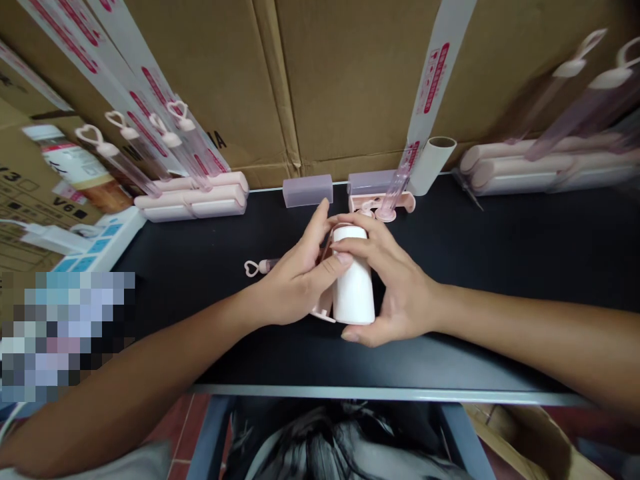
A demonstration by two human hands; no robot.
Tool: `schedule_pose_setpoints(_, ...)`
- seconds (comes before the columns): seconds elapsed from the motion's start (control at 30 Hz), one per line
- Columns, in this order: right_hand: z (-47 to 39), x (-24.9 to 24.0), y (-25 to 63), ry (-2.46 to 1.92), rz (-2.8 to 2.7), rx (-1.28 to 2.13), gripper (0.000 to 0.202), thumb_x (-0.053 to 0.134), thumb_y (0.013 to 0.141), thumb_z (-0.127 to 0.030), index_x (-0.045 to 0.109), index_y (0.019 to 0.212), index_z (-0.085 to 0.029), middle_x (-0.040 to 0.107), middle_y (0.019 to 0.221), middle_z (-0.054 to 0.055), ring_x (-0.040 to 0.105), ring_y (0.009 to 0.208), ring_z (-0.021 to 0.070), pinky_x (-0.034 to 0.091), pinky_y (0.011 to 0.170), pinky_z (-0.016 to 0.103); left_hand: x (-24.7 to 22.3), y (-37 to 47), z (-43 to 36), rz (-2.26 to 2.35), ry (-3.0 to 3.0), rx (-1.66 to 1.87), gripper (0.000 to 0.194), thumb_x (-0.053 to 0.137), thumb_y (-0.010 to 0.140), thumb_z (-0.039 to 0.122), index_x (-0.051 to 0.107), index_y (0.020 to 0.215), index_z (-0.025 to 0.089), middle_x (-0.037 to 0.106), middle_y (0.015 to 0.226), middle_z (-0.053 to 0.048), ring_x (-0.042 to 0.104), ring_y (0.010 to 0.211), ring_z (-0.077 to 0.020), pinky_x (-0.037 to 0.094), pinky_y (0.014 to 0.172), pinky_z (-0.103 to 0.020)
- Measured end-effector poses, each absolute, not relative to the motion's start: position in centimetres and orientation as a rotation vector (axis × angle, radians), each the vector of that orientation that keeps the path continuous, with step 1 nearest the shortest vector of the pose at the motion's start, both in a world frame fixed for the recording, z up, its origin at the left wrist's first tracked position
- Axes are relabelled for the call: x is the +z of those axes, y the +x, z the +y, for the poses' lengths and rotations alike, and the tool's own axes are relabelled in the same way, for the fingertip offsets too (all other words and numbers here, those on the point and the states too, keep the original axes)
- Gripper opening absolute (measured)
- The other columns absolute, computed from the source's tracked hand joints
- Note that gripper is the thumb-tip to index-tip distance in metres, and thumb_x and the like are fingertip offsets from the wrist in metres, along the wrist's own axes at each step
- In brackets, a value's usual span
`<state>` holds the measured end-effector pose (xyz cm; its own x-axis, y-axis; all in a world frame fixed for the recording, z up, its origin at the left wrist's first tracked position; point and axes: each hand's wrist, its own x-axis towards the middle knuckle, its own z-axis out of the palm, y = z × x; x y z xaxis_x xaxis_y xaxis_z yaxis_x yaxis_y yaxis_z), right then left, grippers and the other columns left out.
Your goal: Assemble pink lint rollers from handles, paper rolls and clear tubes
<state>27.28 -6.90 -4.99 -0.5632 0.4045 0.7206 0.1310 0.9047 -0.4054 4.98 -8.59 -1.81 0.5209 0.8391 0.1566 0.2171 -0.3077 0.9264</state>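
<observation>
My left hand [300,277] is closed round a pink plastic shell [325,303], its thumb pressed on a white cylinder [354,287]. The cylinder stands out at the right side of the shell. My right hand [400,283] wraps the cylinder, with fingers over its top and the thumb at its bottom end. Left of my left hand, a clear tube with a pink heart-shaped loop [253,268] lies on the black table, partly hidden. Beyond my hands sit a pink open part [409,202] and a clear tube [394,193].
Pink and white holders [195,197] with heart-topped tubes stand at the back left, more [550,167] at the back right. Cardboard boxes [350,80] line the back. A white tube [434,163], two lilac blocks [307,191], a bottle [77,167] and a power strip [107,243] are also there.
</observation>
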Motion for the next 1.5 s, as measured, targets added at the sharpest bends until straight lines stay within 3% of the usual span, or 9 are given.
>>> schedule_pose_setpoints(0.07, -6.9, -4.8, 27.5, -0.400, -2.125, 0.410, 0.093, 0.088, 0.071, -0.070, 0.054, 0.146, -0.028, 0.045, 0.155, 0.019, 0.045, 0.151, 0.0444, 0.039, 0.124, 0.069, -1.3, 4.7, -9.0, 0.941, 1.899, 0.828, 0.077, 0.052, 0.111, 0.056, 0.020, 0.177, 0.031, 0.033, 0.181, -0.012, 0.044, 0.161, -0.0324, 0.052, 0.123, -0.051)
schedule_pose_setpoints(0.13, -6.8, -4.7, 27.8, -0.456, -2.066, 0.435, 0.081, 0.087, 0.073, -0.068, 0.058, 0.137, -0.027, 0.049, 0.149, 0.018, 0.045, 0.151, 0.0445, 0.040, 0.123, 0.069, -0.6, 4.3, -9.4, 0.975, 2.055, 0.870, 0.064, 0.046, 0.113, 0.055, 0.037, 0.169, 0.027, 0.042, 0.174, -0.015, 0.054, 0.151, -0.0303, 0.057, 0.116, -0.047)
schedule_pose_setpoints(0.3, -6.5, -4.7, 28.3, -0.649, -1.951, 0.473, 0.081, 0.082, 0.070, -0.083, 0.063, 0.125, -0.026, 0.054, 0.139, 0.017, 0.046, 0.148, 0.0453, 0.033, 0.126, 0.071, 0.6, 3.8, -10.0, 0.835, 2.510, 0.956, 0.032, 0.061, 0.107, 0.048, 0.069, 0.117, 0.018, 0.069, 0.116, -0.012, 0.067, 0.102, -0.0199, 0.062, 0.084, -0.033)
schedule_pose_setpoints(0.43, -6.3, -4.9, 28.3, -0.791, -1.928, 0.490, 0.096, 0.075, 0.062, -0.099, 0.066, 0.121, -0.025, 0.053, 0.142, 0.018, 0.044, 0.148, 0.0467, 0.032, 0.126, 0.073, 0.4, 4.2, -10.1, 0.818, 2.444, 0.953, 0.027, 0.075, 0.099, 0.043, 0.066, 0.102, 0.018, 0.069, 0.102, -0.006, 0.063, 0.076, -0.0110, 0.056, 0.065, -0.024)
schedule_pose_setpoints(0.57, -6.5, -5.1, 28.3, -0.790, -1.957, 0.493, 0.093, 0.061, 0.076, -0.100, 0.062, 0.129, -0.024, 0.050, 0.148, 0.020, 0.038, 0.154, 0.0455, 0.031, 0.127, 0.073, -0.4, 4.6, -10.0, 0.874, 2.350, 0.990, 0.034, 0.086, 0.090, 0.043, 0.063, 0.099, 0.019, 0.070, 0.101, -0.004, 0.064, 0.072, -0.0100, 0.055, 0.056, -0.020)
schedule_pose_setpoints(0.67, -6.8, -5.1, 28.3, -0.771, -2.028, 0.459, 0.086, 0.057, 0.088, -0.092, 0.056, 0.139, -0.023, 0.044, 0.157, 0.022, 0.031, 0.160, 0.0466, 0.031, 0.126, 0.075, -0.6, 4.7, -9.7, 0.888, 2.394, 1.078, 0.029, 0.083, 0.093, 0.036, 0.060, 0.094, 0.020, 0.071, 0.097, -0.003, 0.067, 0.073, -0.0108, 0.056, 0.056, -0.019)
schedule_pose_setpoints(0.83, -7.1, -4.6, 28.2, -0.728, -2.087, 0.304, 0.095, 0.080, 0.072, -0.084, 0.055, 0.147, -0.031, 0.028, 0.171, 0.017, 0.025, 0.161, 0.0563, 0.032, 0.120, 0.081, 0.2, 3.7, -9.2, 0.763, 2.761, 1.110, 0.023, 0.082, 0.090, 0.026, 0.059, 0.092, 0.022, 0.072, 0.099, -0.003, 0.072, 0.086, -0.0143, 0.060, 0.070, -0.023)
schedule_pose_setpoints(1.03, -8.1, -3.5, 28.1, -0.706, -2.086, 0.231, 0.090, 0.084, 0.064, -0.087, 0.065, 0.137, -0.038, 0.037, 0.165, 0.012, 0.033, 0.156, 0.0578, 0.036, 0.115, 0.082, 0.5, 2.5, -9.1, 0.586, 2.932, 1.220, 0.038, 0.088, 0.085, 0.042, 0.053, 0.088, 0.025, 0.070, 0.098, -0.004, 0.070, 0.081, -0.0156, 0.057, 0.061, -0.026)
schedule_pose_setpoints(1.5, -8.5, -3.6, 28.1, -0.678, -2.041, 0.227, 0.088, 0.084, 0.065, -0.090, 0.066, 0.133, -0.036, 0.045, 0.151, 0.014, 0.048, 0.144, 0.0500, 0.041, 0.116, 0.077, 0.1, 2.2, -9.4, 0.523, 2.796, 1.124, 0.034, 0.085, 0.091, 0.038, 0.053, 0.091, 0.026, 0.066, 0.098, -0.003, 0.068, 0.082, -0.0173, 0.061, 0.067, -0.031)
